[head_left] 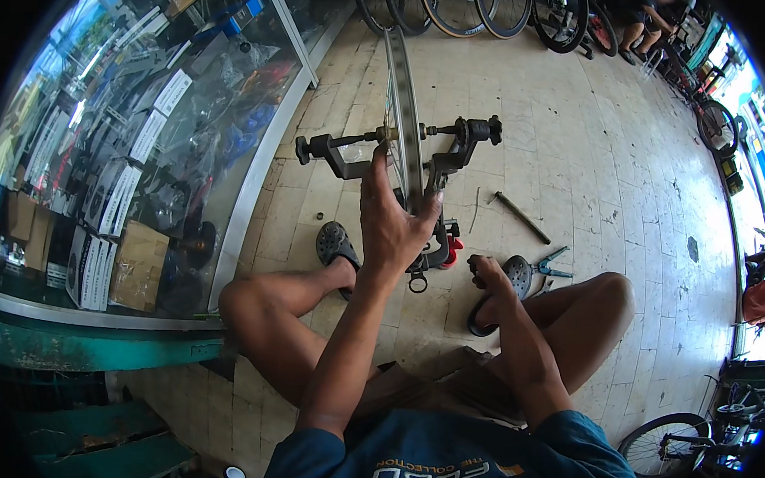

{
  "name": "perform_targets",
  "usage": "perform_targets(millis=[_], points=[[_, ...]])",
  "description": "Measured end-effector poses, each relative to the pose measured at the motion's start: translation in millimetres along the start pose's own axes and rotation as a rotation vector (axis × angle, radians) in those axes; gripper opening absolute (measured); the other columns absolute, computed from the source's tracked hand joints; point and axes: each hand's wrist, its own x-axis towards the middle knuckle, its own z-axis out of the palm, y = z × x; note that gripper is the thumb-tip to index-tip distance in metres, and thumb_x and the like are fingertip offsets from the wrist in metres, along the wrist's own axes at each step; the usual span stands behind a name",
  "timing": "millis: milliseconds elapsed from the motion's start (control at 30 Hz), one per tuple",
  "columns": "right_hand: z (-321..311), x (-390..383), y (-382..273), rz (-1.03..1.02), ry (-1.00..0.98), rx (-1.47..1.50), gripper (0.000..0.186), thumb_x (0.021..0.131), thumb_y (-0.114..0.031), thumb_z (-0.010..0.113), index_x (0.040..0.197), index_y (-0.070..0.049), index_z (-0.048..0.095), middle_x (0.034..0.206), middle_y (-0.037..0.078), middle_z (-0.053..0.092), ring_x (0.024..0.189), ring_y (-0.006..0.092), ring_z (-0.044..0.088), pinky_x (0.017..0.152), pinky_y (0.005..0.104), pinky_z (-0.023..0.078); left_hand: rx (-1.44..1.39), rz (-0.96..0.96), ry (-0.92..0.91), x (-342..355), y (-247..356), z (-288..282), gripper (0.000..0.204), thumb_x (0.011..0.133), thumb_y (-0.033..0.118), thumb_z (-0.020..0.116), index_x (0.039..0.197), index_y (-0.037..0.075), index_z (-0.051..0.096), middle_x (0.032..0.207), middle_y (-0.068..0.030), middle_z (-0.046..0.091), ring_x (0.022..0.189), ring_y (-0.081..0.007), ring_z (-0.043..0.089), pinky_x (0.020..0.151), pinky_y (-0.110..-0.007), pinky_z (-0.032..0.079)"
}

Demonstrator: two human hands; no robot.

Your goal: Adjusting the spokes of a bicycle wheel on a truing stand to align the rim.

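Head view: wheel (pixel 405 91) in stand (pixel 462 148), boxes (pixel 139 267) in showcase (pixel 291 32)

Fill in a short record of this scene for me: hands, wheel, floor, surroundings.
Left hand: at the wheel, fingers left of the rim, thumb right
Right hand: beside the right shoe; whether it holds anything is unclear
Wheel: upright in a dark metal stand
Floor: dark bar, teal-handled pliers
Left side: glass display case
Background: bicycles, another person
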Motion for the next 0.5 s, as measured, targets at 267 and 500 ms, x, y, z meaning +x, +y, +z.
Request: perform_targets(millis=[267, 500], points=[[4.0, -12.9, -8.6, 0.022, 0.019, -0.103, 0.027, 0.092, -0.029, 0.060, 0.085, -0.003, 0.061, 0.074, 0.008, 0.056, 0.053, 0.0169, 0.044, 0.047, 0.0297, 0.034, 0.005, -0.033, 0.005, -2.8, -2.5, 6.8, 0.093, 0.079, 0.022, 0.082, 0.155, 0.003, 0.031, 0.134, -0.0217, 0.053, 0.118, -0.0378, 0.057, 0.101, -0.048, 0.048], [6.3, -26.2, -21.6, 0.039, 0.043, -0.195, 0.025, 0.093, -0.026, 0.060, 0.091, -0.001, 0.065, 0.081, 0.009, 0.063, 0.053, 0.0163, 0.044, 0.046, 0.0298, 0.035, 0.020, -0.019, 0.052, -3.6, -5.7, 13.2, 0.092, 0.079, 0.019, 0.081, 0.154, 0.002, 0.031, 0.133, -0.0228, 0.053, 0.117, -0.0391, 0.057, 0.100, -0.048, 0.049]])
